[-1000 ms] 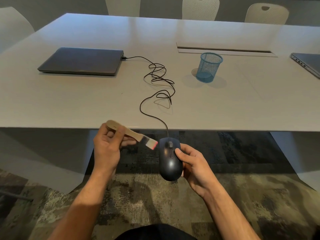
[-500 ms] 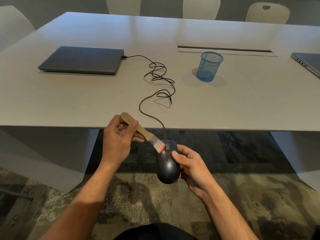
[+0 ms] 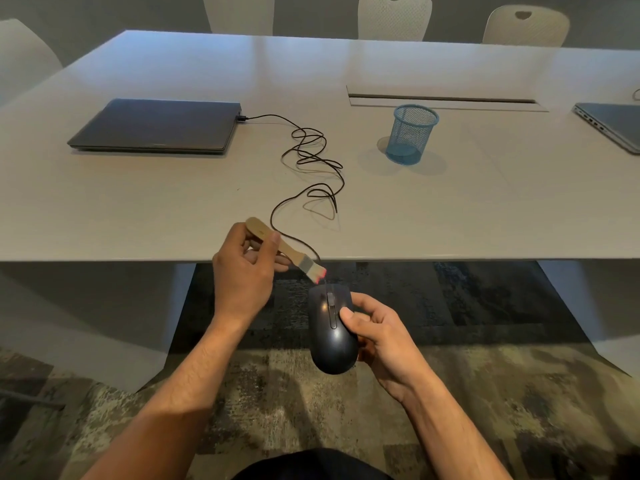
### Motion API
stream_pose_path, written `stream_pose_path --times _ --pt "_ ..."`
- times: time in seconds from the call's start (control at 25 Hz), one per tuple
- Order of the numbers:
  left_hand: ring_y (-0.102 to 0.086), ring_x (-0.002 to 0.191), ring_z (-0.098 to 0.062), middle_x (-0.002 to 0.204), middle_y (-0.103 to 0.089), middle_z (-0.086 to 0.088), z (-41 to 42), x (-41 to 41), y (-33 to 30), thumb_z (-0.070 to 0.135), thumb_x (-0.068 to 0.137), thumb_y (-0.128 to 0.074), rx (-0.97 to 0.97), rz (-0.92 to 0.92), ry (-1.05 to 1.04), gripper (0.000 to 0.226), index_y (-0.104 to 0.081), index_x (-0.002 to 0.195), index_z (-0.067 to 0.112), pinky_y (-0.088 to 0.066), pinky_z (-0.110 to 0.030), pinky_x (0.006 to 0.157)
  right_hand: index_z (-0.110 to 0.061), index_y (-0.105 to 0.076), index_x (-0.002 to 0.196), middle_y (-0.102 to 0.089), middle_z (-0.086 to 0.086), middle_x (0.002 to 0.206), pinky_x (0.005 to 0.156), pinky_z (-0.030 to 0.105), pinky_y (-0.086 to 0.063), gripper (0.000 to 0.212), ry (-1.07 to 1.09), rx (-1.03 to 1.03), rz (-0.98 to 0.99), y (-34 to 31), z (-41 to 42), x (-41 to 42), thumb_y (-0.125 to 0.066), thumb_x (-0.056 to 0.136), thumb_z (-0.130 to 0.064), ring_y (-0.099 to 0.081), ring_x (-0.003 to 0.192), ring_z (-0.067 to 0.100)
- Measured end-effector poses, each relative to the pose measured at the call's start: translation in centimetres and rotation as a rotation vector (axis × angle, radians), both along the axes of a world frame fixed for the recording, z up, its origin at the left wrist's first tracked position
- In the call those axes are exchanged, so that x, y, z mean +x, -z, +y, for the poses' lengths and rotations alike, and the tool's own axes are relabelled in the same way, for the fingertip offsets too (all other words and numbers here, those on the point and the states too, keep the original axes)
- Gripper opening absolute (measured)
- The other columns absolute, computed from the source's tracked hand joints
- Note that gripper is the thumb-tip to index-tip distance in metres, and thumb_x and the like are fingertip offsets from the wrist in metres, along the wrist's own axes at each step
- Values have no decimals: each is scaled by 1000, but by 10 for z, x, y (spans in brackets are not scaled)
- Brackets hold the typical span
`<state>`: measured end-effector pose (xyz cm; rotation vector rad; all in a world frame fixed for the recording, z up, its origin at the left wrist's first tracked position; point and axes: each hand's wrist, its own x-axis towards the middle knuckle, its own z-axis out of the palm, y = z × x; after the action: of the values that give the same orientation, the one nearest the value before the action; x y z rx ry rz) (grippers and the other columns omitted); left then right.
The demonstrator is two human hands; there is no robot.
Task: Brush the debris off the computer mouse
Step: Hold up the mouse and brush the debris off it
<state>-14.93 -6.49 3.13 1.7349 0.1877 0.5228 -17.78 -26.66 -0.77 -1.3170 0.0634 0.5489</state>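
A dark wired computer mouse [image 3: 331, 337] is held in the air below the table's front edge, gripped from the right by my right hand [image 3: 375, 336], thumb resting on its right button. My left hand [image 3: 244, 273] holds a small wooden-handled brush [image 3: 287, 252] with pale, red-tipped bristles. The bristle tips [image 3: 319, 273] hover just above the mouse's front end, apart from it. The mouse's black cable [image 3: 311, 161] runs up over the table edge in loose coils to a shut dark laptop [image 3: 156, 125].
A blue mesh pen cup [image 3: 412, 133] stands on the grey table [image 3: 138, 209] at centre right. Another shut laptop [image 3: 613, 124] lies at the far right edge. A cable slot [image 3: 443, 99] is set into the table. White chairs line the far side; patterned carpet lies below.
The brush swept right onto the mouse's front, then lifted up and off past its front end. The mouse has stayed in my right hand, shifting slightly.
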Motion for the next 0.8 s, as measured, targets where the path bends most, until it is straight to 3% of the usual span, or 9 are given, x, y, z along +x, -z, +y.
stream_pose_path --times 0.2,0.28,0.44,0.56,0.64,0.8 --pt "-73 66 -19 86 -68 -8 -3 -5 -8 17 94 -59 -70 -73 54 5 -54 94 17 -60 -30 60 -20 -65 126 -76 12 109 74 37 -53 34 4 13 10 3 0 1 -66 92 -19 -70 97 26" --pt "-73 63 -17 83 -69 -9 -8 -5 -7 16 94 -59 -37 -54 107 7 -53 92 19 -59 -25 58 -20 -65 126 -76 13 108 73 37 -52 34 6 21 12 3 -1 2 -66 92 -19 -70 96 26" --pt "-73 66 -17 87 -69 -7 7 -3 -3 19 94 -59 -16 -11 -24 10 -53 91 26 -61 -29 63 -19 -64 128 -76 16 108 75 38 -52 35 6 17 10 4 -5 2 -64 92 -18 -71 95 27" --pt "-73 66 -19 84 -69 -5 4 -6 -8 14 94 -57 -116 -35 109 7 -53 92 19 -60 -26 61 -18 -64 127 -75 17 106 73 37 -53 36 5 27 15 5 -6 3 -64 91 -19 -71 92 26" --pt "-73 66 -17 83 -70 -6 -3 -6 -9 14 94 -57 -69 -21 161 7 -53 92 19 -59 -25 60 -18 -64 128 -75 16 105 72 36 -53 37 -4 32 15 4 -5 3 -65 90 -20 -71 91 25" --pt "-74 67 -18 82 -70 1 -1 -7 -12 18 93 -60 -71 -56 80 9 -53 92 24 -60 -26 63 -18 -65 126 -75 15 104 69 33 -53 36 -15 20 4 3 -5 3 -67 91 -19 -71 88 23"
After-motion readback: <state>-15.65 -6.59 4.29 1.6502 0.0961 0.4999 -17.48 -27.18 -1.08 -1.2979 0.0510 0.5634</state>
